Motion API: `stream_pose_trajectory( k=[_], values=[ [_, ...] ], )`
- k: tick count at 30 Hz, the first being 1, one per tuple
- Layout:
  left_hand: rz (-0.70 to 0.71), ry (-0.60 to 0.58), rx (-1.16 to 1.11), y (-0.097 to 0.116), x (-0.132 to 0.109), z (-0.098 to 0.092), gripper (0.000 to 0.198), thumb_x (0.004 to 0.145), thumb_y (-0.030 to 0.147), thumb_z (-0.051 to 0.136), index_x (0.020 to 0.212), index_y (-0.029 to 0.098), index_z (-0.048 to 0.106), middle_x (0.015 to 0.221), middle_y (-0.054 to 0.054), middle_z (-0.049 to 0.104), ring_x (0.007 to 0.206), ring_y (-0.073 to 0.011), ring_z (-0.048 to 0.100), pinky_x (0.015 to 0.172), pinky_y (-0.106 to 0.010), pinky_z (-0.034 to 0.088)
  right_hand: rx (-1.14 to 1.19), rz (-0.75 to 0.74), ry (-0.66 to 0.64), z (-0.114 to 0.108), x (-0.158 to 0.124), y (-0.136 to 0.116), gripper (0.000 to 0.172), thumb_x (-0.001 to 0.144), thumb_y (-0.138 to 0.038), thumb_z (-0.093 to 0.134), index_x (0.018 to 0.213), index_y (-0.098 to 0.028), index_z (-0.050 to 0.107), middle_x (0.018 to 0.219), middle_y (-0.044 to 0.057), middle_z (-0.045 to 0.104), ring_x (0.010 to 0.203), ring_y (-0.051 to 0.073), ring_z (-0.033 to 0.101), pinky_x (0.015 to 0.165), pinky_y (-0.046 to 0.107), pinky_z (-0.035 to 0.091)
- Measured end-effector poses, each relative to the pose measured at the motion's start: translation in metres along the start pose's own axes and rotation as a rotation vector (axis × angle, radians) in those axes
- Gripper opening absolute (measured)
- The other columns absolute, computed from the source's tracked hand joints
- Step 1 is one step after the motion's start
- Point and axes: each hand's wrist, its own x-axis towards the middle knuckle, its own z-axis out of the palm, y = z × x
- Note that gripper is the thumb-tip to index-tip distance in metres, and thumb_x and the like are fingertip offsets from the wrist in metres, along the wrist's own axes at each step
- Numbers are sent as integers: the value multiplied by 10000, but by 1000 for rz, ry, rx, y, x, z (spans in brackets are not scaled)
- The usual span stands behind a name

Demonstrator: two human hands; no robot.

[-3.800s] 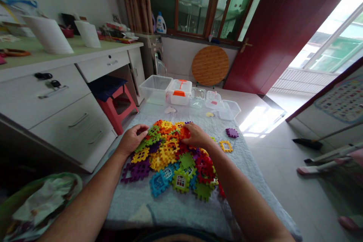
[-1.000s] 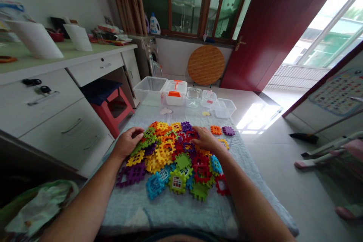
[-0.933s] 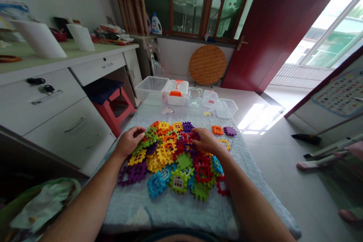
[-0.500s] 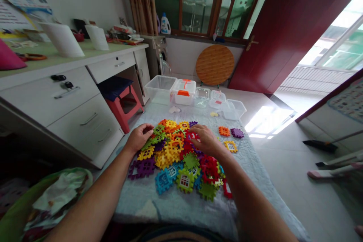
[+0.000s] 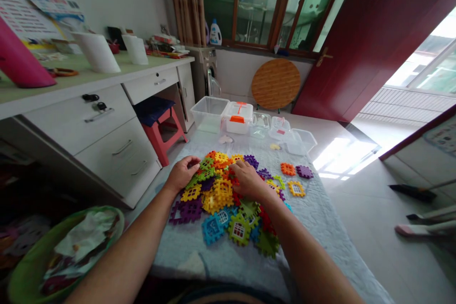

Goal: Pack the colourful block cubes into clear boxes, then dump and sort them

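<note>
A heap of interlocking plastic building pieces (image 5: pixel 217 192) in several bright colours lies on the cloth-covered table. My left hand (image 5: pixel 183 173) rests at the heap's left edge, fingers loosely curved and thumb apart, beside green pieces (image 5: pixel 205 165). Over the middle of the heap, my right hand (image 5: pixel 247 179) reaches down with bent fingers among red and orange pieces; its fingertips are partly hidden, and no held piece shows. Nearest me in the heap are blue pieces (image 5: pixel 213 228) and a green window piece (image 5: pixel 239 229). To the right lie separate orange (image 5: pixel 288 169), purple (image 5: pixel 304 171) and yellow (image 5: pixel 296 188) pieces.
Along the table's far end stand a clear bin (image 5: pixel 210 111), a lidded box with an orange latch (image 5: pixel 238 118) and smaller clear containers (image 5: pixel 280 128). A pink stool (image 5: pixel 162 137) and white desk (image 5: pixel 107 137) are left. A green basket (image 5: pixel 24 266) sits at lower left.
My right hand has moved left across the heap, uncovering purple and yellow pieces on its right. My left hand keeps its place beside the heap. The view has shifted slightly left.
</note>
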Motion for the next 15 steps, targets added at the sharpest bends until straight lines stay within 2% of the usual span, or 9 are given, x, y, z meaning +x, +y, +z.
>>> stream_pose_trajectory(
  k=[4, 7, 9, 12, 15],
  values=[
    [-9, 0, -11, 4, 0, -1, 326, 747, 444, 592, 924, 182, 670, 922, -59, 729, 859, -226, 671, 860, -358, 519, 130, 3, 80, -5, -10, 7, 303, 721, -53, 511, 976, -187, 605, 960, 74, 626, 864, 182, 548, 779, 298, 432],
    [-8, -17, -19, 3, 0, -2, 341, 760, 452, 594, 947, 177, 665, 950, -67, 723, 886, -230, 669, 876, -356, 513, 271, 36, 183, -15, -28, 22, 209, 760, -83, 483, 870, -197, 619, 804, 26, 615, 734, 146, 537, 698, 262, 415],
    [-1, -26, -34, 1, -1, -2, 371, 786, 478, 586, 984, 172, 659, 984, -72, 716, 928, -231, 664, 897, -351, 504, 358, 140, 289, -18, -44, 36, 189, 794, -154, 486, 906, -197, 632, 730, 8, 596, 661, 138, 525, 642, 255, 409],
    [6, -9, -49, 0, 0, 0, 449, 813, 533, 563, 1064, 169, 643, 1072, -83, 696, 995, -235, 650, 926, -349, 490, 422, 323, 421, -15, -65, 58, 303, 805, -243, 483, 1068, -192, 624, 648, -19, 563, 585, 142, 519, 575, 255, 404],
    [-6, -38, 19, 5, 3, 1, 537, 797, 574, 560, 1144, 170, 620, 1157, -104, 668, 1063, -260, 629, 950, -373, 478, 357, 417, 450, -4, -75, 73, 353, 789, -261, 472, 1088, -172, 637, 625, -14, 572, 580, 158, 547, 570, 265, 410]
  ],
)
